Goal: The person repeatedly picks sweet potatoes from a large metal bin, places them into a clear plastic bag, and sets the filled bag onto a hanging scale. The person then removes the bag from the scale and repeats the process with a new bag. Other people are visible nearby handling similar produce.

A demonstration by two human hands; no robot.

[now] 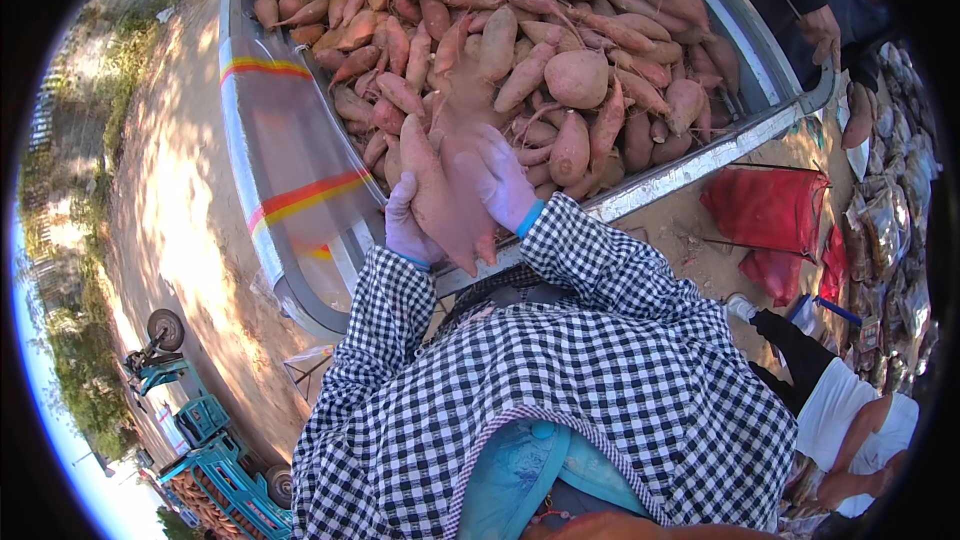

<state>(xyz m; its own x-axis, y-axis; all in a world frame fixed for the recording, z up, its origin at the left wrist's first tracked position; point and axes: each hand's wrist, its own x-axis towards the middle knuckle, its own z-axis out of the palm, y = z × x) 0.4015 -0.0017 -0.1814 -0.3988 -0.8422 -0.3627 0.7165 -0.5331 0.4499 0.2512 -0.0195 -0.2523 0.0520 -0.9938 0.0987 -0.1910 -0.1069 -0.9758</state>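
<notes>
My left hand (409, 221), in a pale purple glove, grips a large sweet potato (426, 184) with soil on its skin. My right hand (501, 176), gloved alike with a blue cuff, lies against another long sweet potato (461, 187) just beside it; that one is blurred, and its lower part sits close to the first. Whether the right fingers close around it cannot be told. Both hands are over the near edge of a metal cart bed (682, 172) heaped with sweet potatoes (577, 79) of many sizes, some with thin roots.
Clear plastic with red and yellow stripes (300, 195) covers the cart's left side. A co-worker's hand (821, 34) is at the far right corner. Red mesh bags (765, 214) and filled clear bags (885, 225) lie right; another person (840, 412) is lower right. A teal three-wheeled cart (217, 457) stands lower left.
</notes>
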